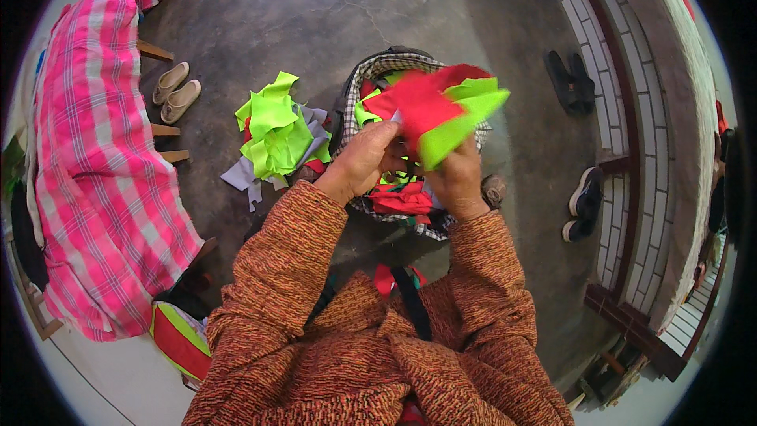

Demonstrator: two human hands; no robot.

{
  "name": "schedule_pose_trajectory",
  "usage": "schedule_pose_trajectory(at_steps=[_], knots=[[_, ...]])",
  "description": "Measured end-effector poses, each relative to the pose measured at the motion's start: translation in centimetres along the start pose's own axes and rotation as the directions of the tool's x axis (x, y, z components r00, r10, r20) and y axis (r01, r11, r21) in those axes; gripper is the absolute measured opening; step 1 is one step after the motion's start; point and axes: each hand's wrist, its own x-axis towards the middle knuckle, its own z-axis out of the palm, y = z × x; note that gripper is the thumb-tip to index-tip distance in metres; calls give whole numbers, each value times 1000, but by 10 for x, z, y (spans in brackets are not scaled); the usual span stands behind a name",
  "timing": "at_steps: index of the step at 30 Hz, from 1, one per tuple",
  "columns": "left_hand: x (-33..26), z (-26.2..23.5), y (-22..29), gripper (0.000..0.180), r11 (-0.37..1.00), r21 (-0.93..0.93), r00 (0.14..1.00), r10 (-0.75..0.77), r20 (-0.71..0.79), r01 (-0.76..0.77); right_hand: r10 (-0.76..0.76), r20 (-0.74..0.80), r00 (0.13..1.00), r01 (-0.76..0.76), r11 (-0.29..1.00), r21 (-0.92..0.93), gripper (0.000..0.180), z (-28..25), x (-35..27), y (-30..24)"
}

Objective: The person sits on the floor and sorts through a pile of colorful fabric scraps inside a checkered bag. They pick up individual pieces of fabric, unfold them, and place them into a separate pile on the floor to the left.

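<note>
Head view: both hands (left (pixel 364 159), right (pixel 456 181)) grasping red-green fabric bundle (pixel 434 106), long axis pointing upper right.

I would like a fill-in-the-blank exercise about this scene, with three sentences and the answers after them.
1. Both hands, the left hand and the right hand, hold red and neon ____ fabric pieces.
2. Under the hands stands a checked ____ filled with scraps.
3. The pile of scraps lies on the ____ beside the bag.

Answers: green; bag; floor

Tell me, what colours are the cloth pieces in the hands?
Red and bright yellow-green cloth pieces; head view.
</note>
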Motion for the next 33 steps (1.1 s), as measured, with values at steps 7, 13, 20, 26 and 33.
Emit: schedule_pose_trajectory(at_steps=[7,13,20,26,33], knots=[[-11,25,20,56,950,-289,979,161,126,-119,-57,122,991,67,995,-75,45,8,0,-13],[-10,21,15,25,983,-106,988,149,-39,-153,-119,117,986,128,989,-80,35,12,2,-23],[-4,19,15,24,967,-113,972,219,-90,-228,45,-144,989,-19,983,180,24,-1,-3,-13],[-10,24,20,28,976,-65,976,205,-75,-210,652,47,757,-444,460,769,64,8,5,-13],[-7,21,10,36,894,328,947,323,-1,-305,644,368,671,-529,67,846,54,9,-1,-16]])
